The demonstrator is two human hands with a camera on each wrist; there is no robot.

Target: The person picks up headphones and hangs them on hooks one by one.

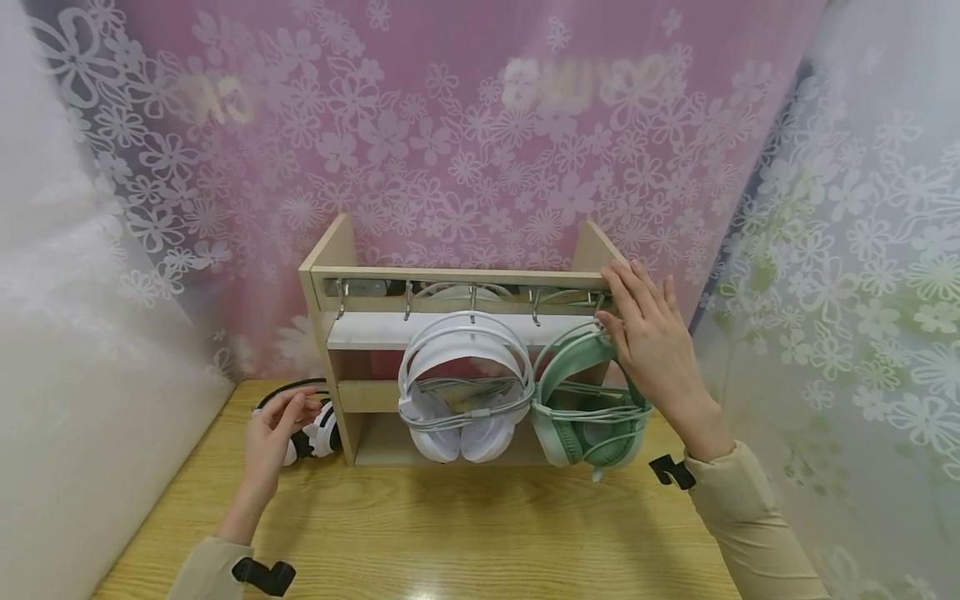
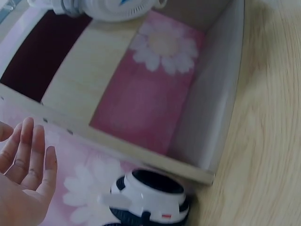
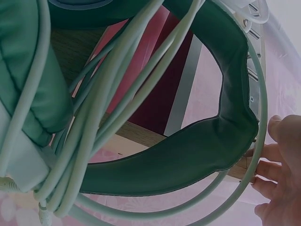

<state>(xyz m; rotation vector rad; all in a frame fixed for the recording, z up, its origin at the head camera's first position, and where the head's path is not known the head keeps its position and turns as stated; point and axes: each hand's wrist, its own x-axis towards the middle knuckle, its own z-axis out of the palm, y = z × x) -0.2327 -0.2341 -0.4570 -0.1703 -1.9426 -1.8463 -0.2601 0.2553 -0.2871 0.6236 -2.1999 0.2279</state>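
My right hand [image 1: 656, 342] rests its straight fingers on the top right corner of the wooden rack [image 1: 450, 274], the thumb beside the end hook. Just below it, green headphones [image 1: 617, 448] hang with their pale cable bundled across them. The right wrist view shows the fingers [image 3: 268, 170] right at the green headband [image 3: 235, 136]. Left of the rack my left hand [image 1: 270, 437] is raised with loosely bent fingers, holding nothing. Black and white headphones [image 1: 327, 432] lie on the table behind that hand. White headphones [image 1: 465, 350] hang from the rack's middle hook, cable wrapped round them.
Several metal hooks line the front board, including a bare hook [image 1: 408, 300] left of the white headphones. A white shelf [image 1: 363, 330] runs inside the rack. The rack stands on a wood-grain table [image 1: 450, 533]; flowered pink sheeting [image 1: 465, 125] hangs behind.
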